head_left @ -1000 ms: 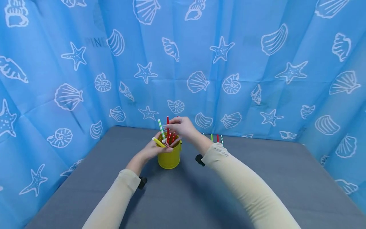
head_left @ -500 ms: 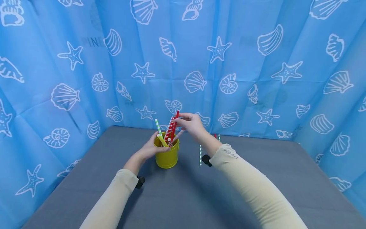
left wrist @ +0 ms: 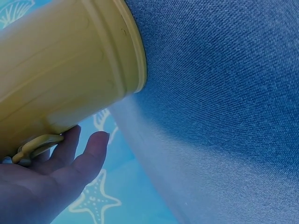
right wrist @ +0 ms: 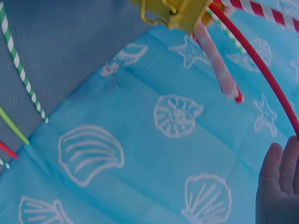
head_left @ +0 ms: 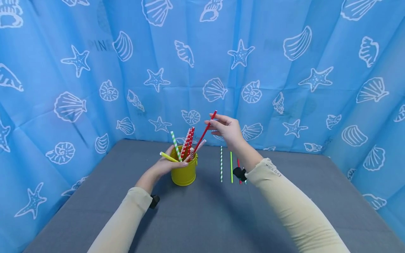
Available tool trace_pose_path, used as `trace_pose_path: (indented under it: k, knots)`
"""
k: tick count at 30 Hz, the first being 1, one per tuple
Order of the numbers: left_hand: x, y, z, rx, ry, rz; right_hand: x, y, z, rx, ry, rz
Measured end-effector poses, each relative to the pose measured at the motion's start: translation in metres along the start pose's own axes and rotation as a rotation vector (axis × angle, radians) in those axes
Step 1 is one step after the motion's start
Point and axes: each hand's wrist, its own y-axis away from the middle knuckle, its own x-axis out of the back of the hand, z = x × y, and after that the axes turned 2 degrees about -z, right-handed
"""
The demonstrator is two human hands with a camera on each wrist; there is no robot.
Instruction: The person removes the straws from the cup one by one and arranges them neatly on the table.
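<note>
A yellow bucket (head_left: 183, 176) stands on the grey table, holding several paper straws. My left hand (head_left: 162, 167) grips it near the rim; in the left wrist view, fingers (left wrist: 93, 156) lie by the bucket's handle lug. Between the right hand's (head_left: 230, 130) thumb and fingers, a plain red straw (head_left: 205, 130) is pinched near its top. It slants up to the right, its lower end still at the bucket's mouth. Around it in the bucket lean a green-striped straw (head_left: 175, 144), a yellow straw (head_left: 167, 156), white-dotted red straws (head_left: 190, 137), a red-striped straw (head_left: 191, 153) and a pale pink one (head_left: 201, 144).
Right of the bucket, a row of straws lies on the table: a green-striped one (head_left: 221, 165), a lime green one (head_left: 231, 168), a red one (head_left: 238, 163) and another striped one (head_left: 245, 182), partly behind the right wrist. A blue shell-print curtain (head_left: 269, 70) hangs behind.
My right hand has moved up and right, drawing the red straw partly out of the bucket. The yellow straw now leans further left. The left hand keeps its hold.
</note>
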Motion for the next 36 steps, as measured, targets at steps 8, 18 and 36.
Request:
trace_pose_path:
  k: [8, 18, 36]
  knots:
    - [-0.001, 0.0, -0.004, 0.004, -0.003, 0.002, 0.024, 0.005, -0.006, 0.003, -0.061, 0.041]
    - [0.002, 0.0, -0.003, 0.041, -0.023, 0.018, 0.046, 0.015, -0.006, -0.041, -0.007, 0.019]
    - [0.001, -0.001, 0.0, 0.026, -0.018, -0.003, 0.089, 0.037, 0.021, -0.052, 0.23, 0.096]
